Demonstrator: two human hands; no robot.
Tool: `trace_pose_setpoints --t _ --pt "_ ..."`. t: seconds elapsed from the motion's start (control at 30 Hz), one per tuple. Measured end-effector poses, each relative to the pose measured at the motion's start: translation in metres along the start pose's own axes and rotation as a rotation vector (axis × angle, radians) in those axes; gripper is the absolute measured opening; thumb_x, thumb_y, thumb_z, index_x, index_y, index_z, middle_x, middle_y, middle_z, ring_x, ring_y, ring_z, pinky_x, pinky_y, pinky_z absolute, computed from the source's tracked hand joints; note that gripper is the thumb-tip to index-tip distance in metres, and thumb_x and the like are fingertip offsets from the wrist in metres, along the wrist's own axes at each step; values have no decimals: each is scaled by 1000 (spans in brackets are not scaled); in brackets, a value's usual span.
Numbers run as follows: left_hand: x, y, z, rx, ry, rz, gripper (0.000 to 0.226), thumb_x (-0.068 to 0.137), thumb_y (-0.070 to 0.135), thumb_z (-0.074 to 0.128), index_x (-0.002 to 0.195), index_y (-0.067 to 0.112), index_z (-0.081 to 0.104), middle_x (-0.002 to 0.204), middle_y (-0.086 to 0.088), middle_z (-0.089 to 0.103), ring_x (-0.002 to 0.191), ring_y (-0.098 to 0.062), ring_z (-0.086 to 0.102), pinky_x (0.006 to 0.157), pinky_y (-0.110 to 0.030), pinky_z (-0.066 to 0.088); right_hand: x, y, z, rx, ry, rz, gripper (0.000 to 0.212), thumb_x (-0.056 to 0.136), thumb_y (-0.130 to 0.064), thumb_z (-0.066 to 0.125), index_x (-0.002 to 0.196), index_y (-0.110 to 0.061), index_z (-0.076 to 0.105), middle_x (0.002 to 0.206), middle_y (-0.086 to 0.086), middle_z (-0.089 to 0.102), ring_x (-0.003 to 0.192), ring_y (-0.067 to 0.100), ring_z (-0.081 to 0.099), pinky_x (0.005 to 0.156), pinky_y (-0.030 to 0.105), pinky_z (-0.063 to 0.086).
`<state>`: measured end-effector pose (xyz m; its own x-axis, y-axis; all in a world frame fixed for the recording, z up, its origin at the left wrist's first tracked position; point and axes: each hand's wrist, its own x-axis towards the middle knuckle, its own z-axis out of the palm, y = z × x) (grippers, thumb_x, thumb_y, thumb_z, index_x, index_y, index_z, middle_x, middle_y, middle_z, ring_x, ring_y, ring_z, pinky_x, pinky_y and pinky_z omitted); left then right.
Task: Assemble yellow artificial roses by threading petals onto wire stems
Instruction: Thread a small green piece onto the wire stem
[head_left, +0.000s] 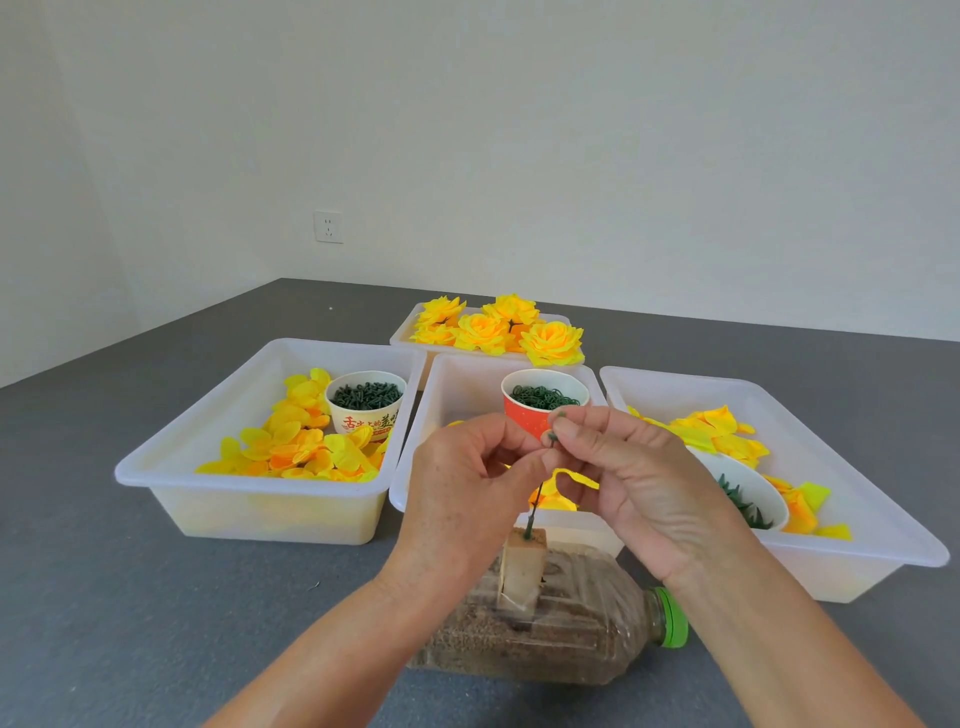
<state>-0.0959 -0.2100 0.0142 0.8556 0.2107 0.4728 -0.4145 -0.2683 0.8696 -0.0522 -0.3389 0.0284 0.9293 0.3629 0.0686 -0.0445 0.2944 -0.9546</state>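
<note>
A thin green wire stem stands upright in a tan foam block fixed on a plastic bottle lying on its side. My left hand pinches the top of the stem. My right hand pinches a small green ring piece just above the stem's tip. A yellow petal hangs below my right fingers. Loose yellow petals fill the left tray. Finished yellow roses lie in the far tray.
Three white trays sit side by side: left, middle, right. A cream cup and a red cup hold green parts. A white bowl with green calyxes sits in the right tray. A wall socket is behind.
</note>
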Motion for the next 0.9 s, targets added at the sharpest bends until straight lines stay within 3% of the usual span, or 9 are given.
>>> trace_pose_setpoints --t 0.13,0.27,0.6,0.9 --pt "0 -1 -1 5 -2 8 19 79 10 71 63 18 64 49 10 58 45 -4 49 47 -13 38 -4 -1 3 -199 -4 -265 15 60 -23 71 73 -19 76 74 5 73 67 12 67 66 27 55" --pt "0 -2 0 4 3 7 21 80 8 70 62 19 64 50 11 58 46 -4 49 46 -12 37 -5 0 6 -270 27 -370 9 61 -19 71 69 -22 75 65 6 71 59 12 65 61 24 56" --pt "-1 1 0 -19 2 3 17 78 11 73 64 13 65 47 11 56 45 -4 48 46 -12 37 -5 2 3 19 18 -104 6 64 -15 67 67 -13 72 68 6 69 59 12 64 54 22 53" --pt "-1 -1 1 -17 7 1 17 79 11 72 64 14 65 51 8 58 47 -6 50 47 -13 39 -5 0 3 -42 21 -153 10 63 -14 67 71 -8 69 66 6 69 59 13 65 54 22 52"
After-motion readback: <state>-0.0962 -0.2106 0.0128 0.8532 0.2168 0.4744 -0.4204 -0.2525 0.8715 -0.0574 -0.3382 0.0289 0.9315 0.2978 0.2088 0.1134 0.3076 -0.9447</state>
